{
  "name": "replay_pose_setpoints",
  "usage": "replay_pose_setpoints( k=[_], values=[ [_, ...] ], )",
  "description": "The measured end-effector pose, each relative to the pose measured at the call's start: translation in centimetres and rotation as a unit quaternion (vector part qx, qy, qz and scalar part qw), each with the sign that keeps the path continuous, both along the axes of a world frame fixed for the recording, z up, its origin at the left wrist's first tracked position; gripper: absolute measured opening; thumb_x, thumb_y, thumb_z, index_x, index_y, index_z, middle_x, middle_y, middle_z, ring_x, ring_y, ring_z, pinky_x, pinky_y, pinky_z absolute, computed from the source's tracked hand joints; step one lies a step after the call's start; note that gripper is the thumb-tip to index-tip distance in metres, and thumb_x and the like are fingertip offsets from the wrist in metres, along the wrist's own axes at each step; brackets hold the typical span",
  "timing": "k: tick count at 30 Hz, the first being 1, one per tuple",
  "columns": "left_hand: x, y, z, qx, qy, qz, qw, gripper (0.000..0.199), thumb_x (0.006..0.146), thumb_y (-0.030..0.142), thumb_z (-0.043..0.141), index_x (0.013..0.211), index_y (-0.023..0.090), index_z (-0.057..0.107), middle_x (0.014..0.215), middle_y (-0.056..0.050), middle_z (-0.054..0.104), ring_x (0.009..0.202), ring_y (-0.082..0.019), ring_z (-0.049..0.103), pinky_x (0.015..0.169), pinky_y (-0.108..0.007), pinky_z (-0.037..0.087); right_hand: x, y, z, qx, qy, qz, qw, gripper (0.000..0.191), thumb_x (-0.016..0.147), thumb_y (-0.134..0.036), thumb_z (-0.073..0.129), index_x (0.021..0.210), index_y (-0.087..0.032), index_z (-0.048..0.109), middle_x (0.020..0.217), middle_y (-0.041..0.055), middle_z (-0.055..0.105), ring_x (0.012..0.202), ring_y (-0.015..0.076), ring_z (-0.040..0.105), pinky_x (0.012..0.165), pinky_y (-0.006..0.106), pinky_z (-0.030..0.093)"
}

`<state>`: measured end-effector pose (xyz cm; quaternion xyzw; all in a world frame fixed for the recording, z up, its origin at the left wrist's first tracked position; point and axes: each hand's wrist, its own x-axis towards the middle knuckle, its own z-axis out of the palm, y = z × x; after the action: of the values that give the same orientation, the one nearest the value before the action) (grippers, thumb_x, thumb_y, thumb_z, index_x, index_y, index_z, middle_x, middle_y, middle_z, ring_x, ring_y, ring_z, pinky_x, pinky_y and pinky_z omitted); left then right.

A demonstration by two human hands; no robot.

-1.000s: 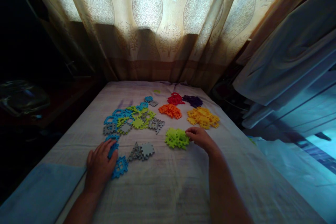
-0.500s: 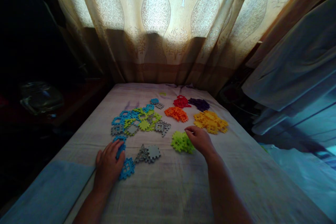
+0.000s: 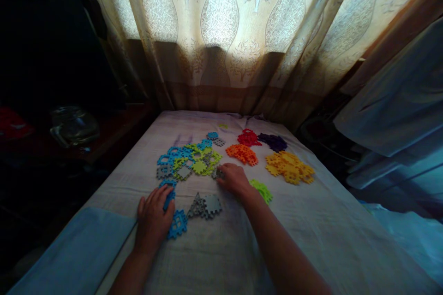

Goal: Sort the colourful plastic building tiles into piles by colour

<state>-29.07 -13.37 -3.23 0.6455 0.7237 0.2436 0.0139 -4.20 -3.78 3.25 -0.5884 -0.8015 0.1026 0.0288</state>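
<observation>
My left hand [image 3: 154, 215] rests on the cloth with its fingers apart, touching blue pieces [image 3: 168, 192]. A blue window-like piece [image 3: 177, 224] lies beside its thumb. My right hand [image 3: 232, 179] has its fingertips pressed together over grey pieces [image 3: 215, 173] at the right edge of the mixed blue, green and grey pieces [image 3: 199, 167]; what the fingers grip is partly hidden. Below this, a small grey pile [image 3: 211, 205] sits on the cloth. The lime green pile [image 3: 262, 191] is partly covered by my right wrist.
Red [image 3: 248, 138], dark purple [image 3: 273, 141], orange [image 3: 242, 154] and yellow piles [image 3: 290, 167] lie at the back right of the cloth-covered surface [image 3: 221, 258]. A blue cloth [image 3: 79, 249] covers the front left. Patterned curtains [image 3: 219, 64] hang behind.
My right hand has moved left from above the lime green pile to the grey pieces. My left hand keeps its place on the blue pieces. The view has shifted slightly.
</observation>
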Motion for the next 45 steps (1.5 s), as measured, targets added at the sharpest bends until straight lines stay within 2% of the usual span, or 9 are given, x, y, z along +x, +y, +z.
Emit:
replay_pose_setpoints(
  k=[6,11,16,23,26,29,33,36,45],
  values=[
    [0.1,0.0,-0.1,0.01,-0.003,-0.001,1.0,0.037,0.088,0.028,0.044,0.119,0.027,0.063,0.133,-0.007,0.062,0.127,-0.024,0.05,0.113,-0.051,0.024,-0.4,-2.8,0.0,-0.01,0.073,0.065,0.995,0.023,0.084,-0.027,0.06,0.103,-0.026,0.073,0.113,0.0038,0.07,0.108,0.0187,0.061,0.094,0.027,0.04],
    [0.2,-0.1,0.3,0.005,-0.002,0.001,1.0,0.037,0.088,0.029,0.043,0.12,0.026,0.063,0.133,-0.007,0.061,0.128,-0.026,0.05,0.113,-0.052,0.025,-1.4,-0.7,0.2,0.037,0.02,-0.03,0.999,0.029,0.089,-0.026,0.052,0.111,-0.025,0.071,0.113,0.0068,0.07,0.106,0.0204,0.061,0.089,0.03,0.043],
    [0.2,-0.1,0.5,-0.004,-0.007,0.0,1.0,0.037,0.089,0.03,0.041,0.119,0.026,0.062,0.133,-0.007,0.061,0.129,-0.025,0.049,0.113,-0.052,0.024,-2.3,1.0,0.4,0.023,-0.05,-0.005,0.998,0.027,0.083,-0.024,0.057,0.104,-0.024,0.073,0.108,0.0105,0.07,0.102,0.0244,0.062,0.081,0.032,0.045],
    [0.1,0.0,0.2,-0.004,-0.002,-0.004,1.0,0.038,0.089,0.031,0.04,0.12,0.025,0.062,0.133,-0.007,0.061,0.129,-0.026,0.049,0.111,-0.053,0.026,-2.9,0.1,0.1,0.041,-0.047,-0.021,0.998,0.026,0.087,-0.02,0.05,0.101,-0.016,0.071,0.108,0.0157,0.067,0.102,0.0254,0.059,0.082,0.033,0.044],
    [0.0,0.1,0.1,0.004,0.001,-0.002,1.0,0.038,0.089,0.031,0.04,0.119,0.026,0.062,0.134,-0.007,0.061,0.129,-0.026,0.049,0.112,-0.053,0.025,-1.1,-1.3,0.7,0.079,0.0,-0.042,0.996,0.023,0.089,-0.023,0.051,0.101,-0.017,0.07,0.108,0.0121,0.067,0.104,0.0229,0.058,0.088,0.031,0.042],
    [-0.1,0.2,0.0,0.01,0.004,-0.003,1.0,0.037,0.089,0.031,0.04,0.118,0.027,0.063,0.132,-0.007,0.062,0.128,-0.025,0.05,0.112,-0.052,0.025,2.8,-3.0,1.2,0.097,0.053,-0.107,0.988,0.018,0.087,-0.026,0.056,0.096,-0.019,0.07,0.106,0.0082,0.068,0.104,0.0203,0.058,0.089,0.028,0.041],
    [0.0,0.1,0.3,0.005,0.01,-0.011,1.0,0.04,0.09,0.033,0.036,0.119,0.024,0.062,0.133,-0.008,0.061,0.128,-0.027,0.05,0.11,-0.053,0.027,9.0,-4.8,1.6,0.048,0.058,-0.252,0.965,0.018,0.085,-0.029,0.057,0.093,-0.021,0.072,0.101,0.0064,0.07,0.094,0.0198,0.063,0.079,0.028,0.043],
    [0.0,0.2,0.3,0.007,0.014,-0.01,1.0,0.041,0.09,0.034,0.035,0.119,0.023,0.062,0.133,-0.009,0.061,0.128,-0.028,0.049,0.11,-0.053,0.027,11.9,-5.3,1.6,0.002,0.044,-0.31,0.95,0.02,0.084,-0.03,0.056,0.091,-0.022,0.073,0.099,0.0065,0.072,0.091,0.021,0.065,0.071,0.028,0.042],
    [-0.1,0.2,0.2,0.008,0.015,-0.01,1.0,0.039,0.09,0.034,0.036,0.118,0.025,0.062,0.132,-0.008,0.062,0.127,-0.025,0.05,0.111,-0.051,0.027,12.7,-4.6,0.1,-0.065,0.023,-0.296,0.953,0.023,0.084,-0.029,0.054,0.091,-0.022,0.075,0.096,0.0063,0.074,0.09,0.018,0.066,0.067,0.024,0.04]
  ],
)
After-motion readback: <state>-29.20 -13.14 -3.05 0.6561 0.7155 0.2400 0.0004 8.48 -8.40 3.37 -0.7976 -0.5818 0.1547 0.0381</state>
